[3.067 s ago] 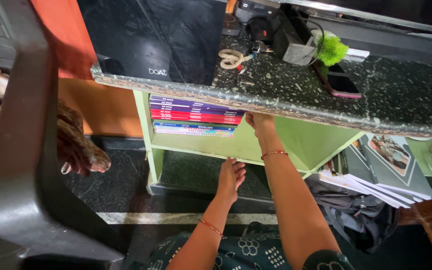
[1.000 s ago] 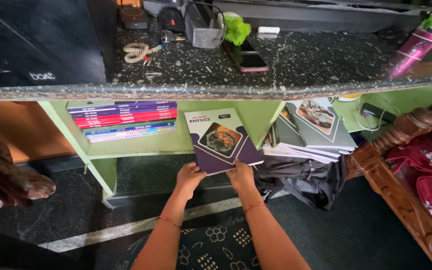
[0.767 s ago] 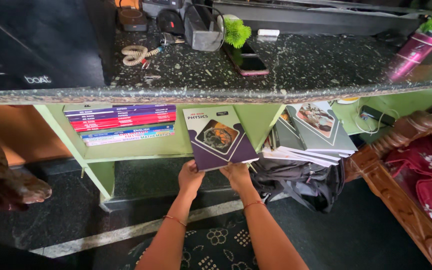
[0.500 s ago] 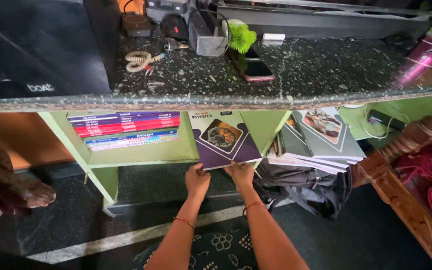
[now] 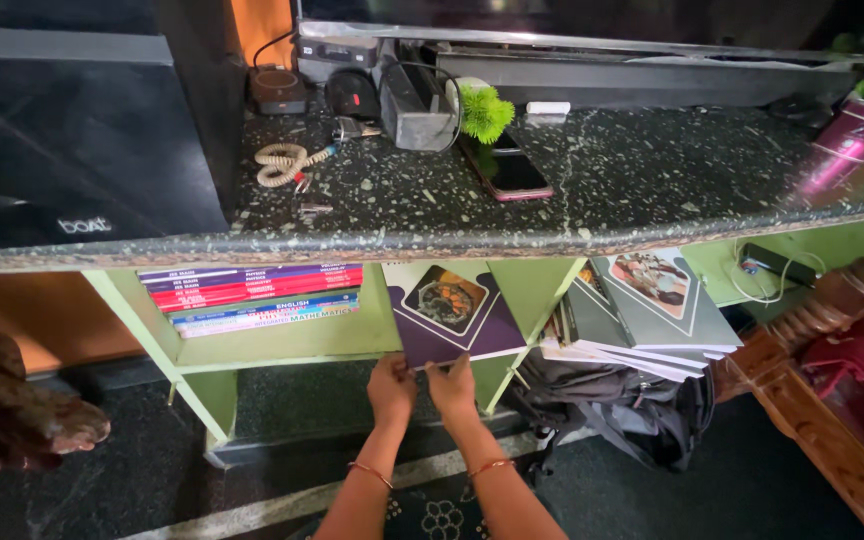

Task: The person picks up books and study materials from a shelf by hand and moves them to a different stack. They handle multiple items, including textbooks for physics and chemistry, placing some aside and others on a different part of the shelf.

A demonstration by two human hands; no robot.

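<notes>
Both of my hands grip the near edge of a purple book (image 5: 452, 315) with a round picture on its cover. My left hand (image 5: 391, 388) holds its lower left corner and my right hand (image 5: 452, 388) holds the lower middle, side by side. The book lies tilted in the green shelf (image 5: 282, 345) under the dark stone counter (image 5: 592, 190), its far end hidden beneath the counter edge. To its left on the same shelf lies a flat stack of books (image 5: 252, 298) with purple, red and blue spines.
A grey pile of books (image 5: 642, 310) leans over a black bag (image 5: 622, 400) at right. On the counter sit a phone (image 5: 507, 170), a coiled cord (image 5: 287, 162), a green plant (image 5: 482, 110), a pink bottle (image 5: 847, 145) and a black speaker (image 5: 72, 140). Carved wooden furniture (image 5: 832, 400) stands at right.
Earlier my hands were empty by the shelf. Since then they took the purple book and pushed it further in under the counter, toward the book stack.
</notes>
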